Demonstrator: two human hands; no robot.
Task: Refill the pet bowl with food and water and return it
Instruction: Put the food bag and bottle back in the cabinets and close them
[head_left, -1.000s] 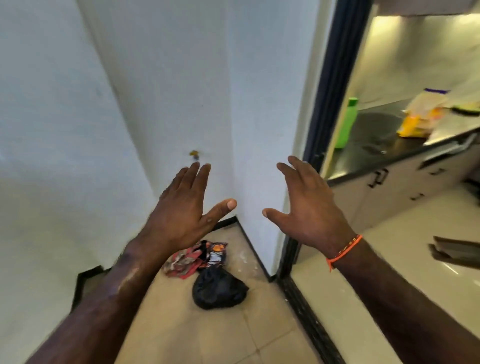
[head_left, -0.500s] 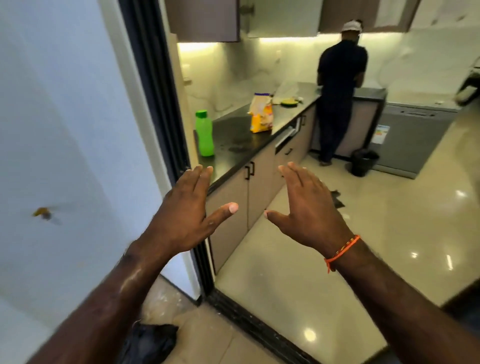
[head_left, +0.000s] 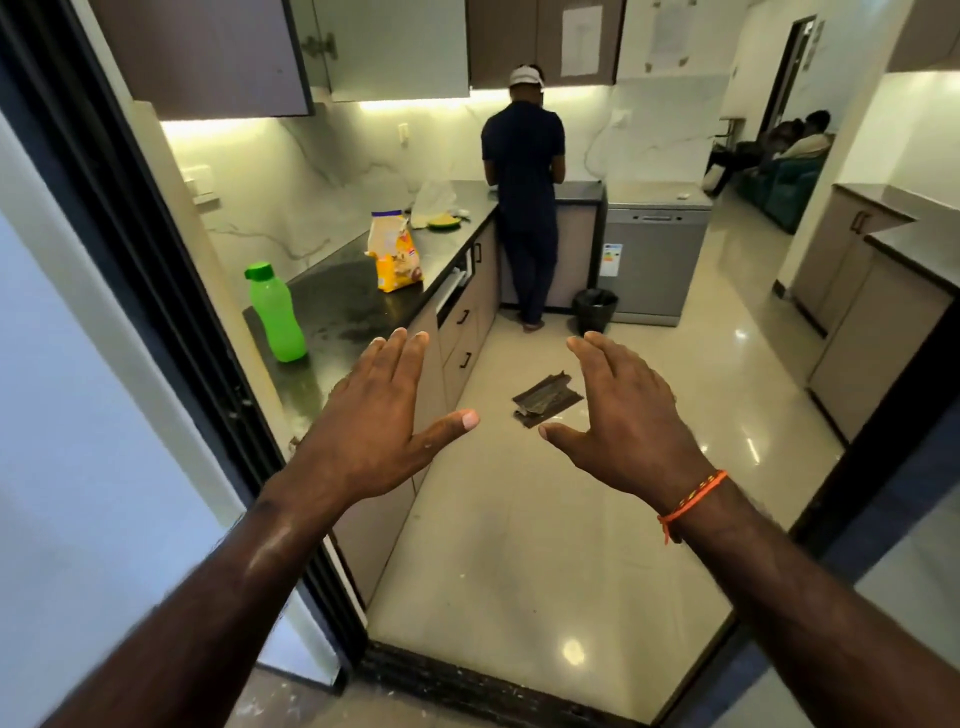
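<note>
Both hands, left hand (head_left: 374, 441) and right hand (head_left: 628, 436), spread empty; reach the bottle (head_left: 277, 313) at ten o'clock on the tabletop (head_left: 358, 291), gripping its middle.

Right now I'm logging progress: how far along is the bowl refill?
Nothing looks done: no pet bowl is visible. Both the left hand and right hand are open and empty at the kitchen doorway. Fetching the bowl, yellow bag and green bottle remains.

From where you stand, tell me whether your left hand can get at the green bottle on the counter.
Probably yes. The left hand is open and empty, and the green bottle stands upright near the counter edge, forward and to its left, with nothing between them.
</note>
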